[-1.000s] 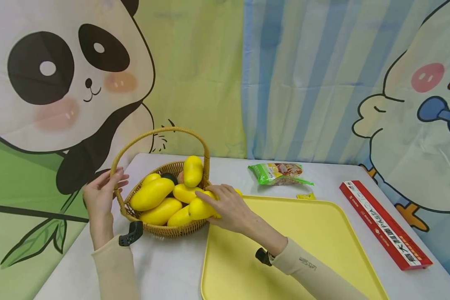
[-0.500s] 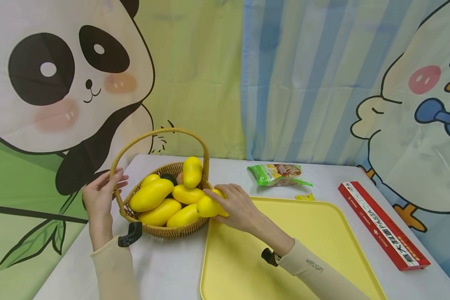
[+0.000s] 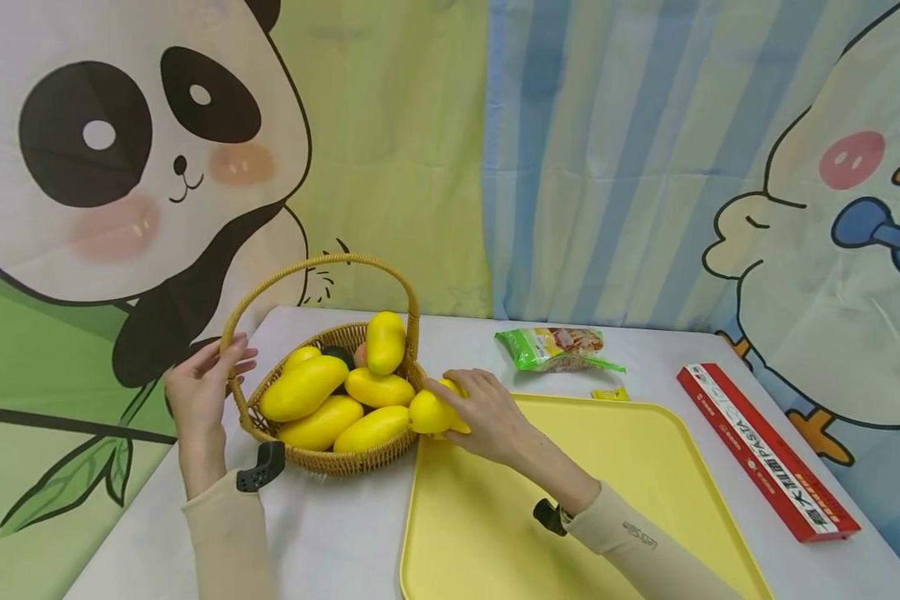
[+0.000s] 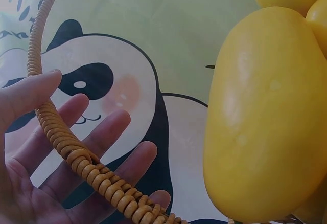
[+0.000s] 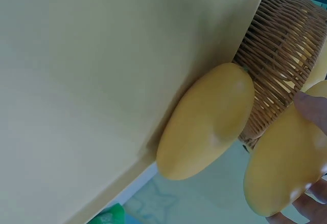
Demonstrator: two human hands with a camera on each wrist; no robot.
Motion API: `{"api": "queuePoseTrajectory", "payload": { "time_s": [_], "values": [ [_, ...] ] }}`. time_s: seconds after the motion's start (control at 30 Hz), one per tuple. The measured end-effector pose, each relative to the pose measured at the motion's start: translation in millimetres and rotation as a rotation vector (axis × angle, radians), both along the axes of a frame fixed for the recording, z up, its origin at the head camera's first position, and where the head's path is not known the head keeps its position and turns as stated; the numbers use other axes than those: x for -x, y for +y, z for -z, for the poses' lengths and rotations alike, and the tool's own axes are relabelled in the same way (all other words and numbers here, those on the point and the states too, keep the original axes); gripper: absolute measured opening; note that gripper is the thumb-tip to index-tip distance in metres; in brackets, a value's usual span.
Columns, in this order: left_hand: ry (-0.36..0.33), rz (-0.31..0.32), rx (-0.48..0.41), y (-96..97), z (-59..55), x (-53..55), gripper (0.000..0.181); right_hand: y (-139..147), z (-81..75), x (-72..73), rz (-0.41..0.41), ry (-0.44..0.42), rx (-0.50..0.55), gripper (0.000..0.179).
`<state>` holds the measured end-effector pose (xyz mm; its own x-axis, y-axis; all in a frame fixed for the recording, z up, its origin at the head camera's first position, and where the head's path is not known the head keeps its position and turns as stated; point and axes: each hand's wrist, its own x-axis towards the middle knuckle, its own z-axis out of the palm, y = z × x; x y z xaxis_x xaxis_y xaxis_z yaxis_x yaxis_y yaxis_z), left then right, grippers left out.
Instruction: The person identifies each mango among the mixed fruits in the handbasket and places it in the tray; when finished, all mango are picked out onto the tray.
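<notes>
My left hand (image 3: 204, 390) loosely holds the handle (image 3: 322, 262) of a wicker basket (image 3: 348, 465), its thumb across the front and its fingers spread behind. The basket is piled with mangoes (image 3: 303, 389), plus a dark green round thing (image 3: 337, 355) partly hidden among them. Beside the basket's right rim, my right hand (image 3: 487, 417) grips a mango (image 5: 286, 157), thumb on one side and fingers on the other. The held mango is over the left edge of a yellow tray (image 3: 607, 475). Another mango (image 5: 207, 121) lies at the tray's edge against the basket, mostly hidden in the head view.
Behind the tray lies a green food packet (image 3: 555, 348), with a small yellow packet (image 3: 610, 394) closer to it. A long red pasta box (image 3: 768, 454) lies on the white tablecloth (image 3: 330, 533) to the right. A printed curtain (image 3: 390, 150) hangs behind the table.
My right hand has drawn the mango rightward, from over the basket's rim to above the tray's left edge. The left hand has stayed at the handle.
</notes>
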<state>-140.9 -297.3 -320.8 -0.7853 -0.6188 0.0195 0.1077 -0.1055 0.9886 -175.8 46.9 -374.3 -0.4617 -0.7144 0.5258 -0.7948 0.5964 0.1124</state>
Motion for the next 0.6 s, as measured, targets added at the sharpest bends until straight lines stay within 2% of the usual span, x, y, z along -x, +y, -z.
{"api": "queuePoseTrajectory", "payload": {
  "time_s": [0.6],
  "values": [
    [0.004,0.000,-0.006,-0.5,-0.9,0.8,0.044,31.2,10.6,2.0,0.069,-0.049,-0.019,0.077]
  ]
}}
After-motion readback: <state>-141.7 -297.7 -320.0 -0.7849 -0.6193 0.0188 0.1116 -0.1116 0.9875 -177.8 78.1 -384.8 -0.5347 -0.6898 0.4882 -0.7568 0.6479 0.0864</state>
